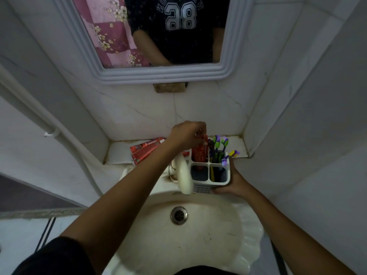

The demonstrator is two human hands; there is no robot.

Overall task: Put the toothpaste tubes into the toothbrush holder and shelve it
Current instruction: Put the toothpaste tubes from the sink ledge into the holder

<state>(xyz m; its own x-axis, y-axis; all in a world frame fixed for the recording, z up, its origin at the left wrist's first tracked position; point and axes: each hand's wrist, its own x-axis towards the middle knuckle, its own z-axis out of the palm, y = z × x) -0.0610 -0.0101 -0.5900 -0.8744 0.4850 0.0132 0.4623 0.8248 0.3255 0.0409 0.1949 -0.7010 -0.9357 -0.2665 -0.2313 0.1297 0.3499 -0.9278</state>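
A white toothbrush holder [218, 182] with four compartments is held over the sink's back rim by my right hand [233, 184], which grips its right side and base. My left hand [187, 133] pinches the top of a red toothpaste tube [199, 153] that stands upright in the holder's back left compartment. Several purple and green toothbrushes [219, 146] fill the back right compartment. A second red toothpaste tube [146, 149] lies flat on the white shelf [119, 153] behind the sink, left of the holder.
A cream tap [183, 175] juts forward just left of the holder. Below it lies the cream sink [228, 225] with its metal drain [178, 215]. A framed mirror [162, 74] hangs above the shelf. Tiled walls close in on both sides.
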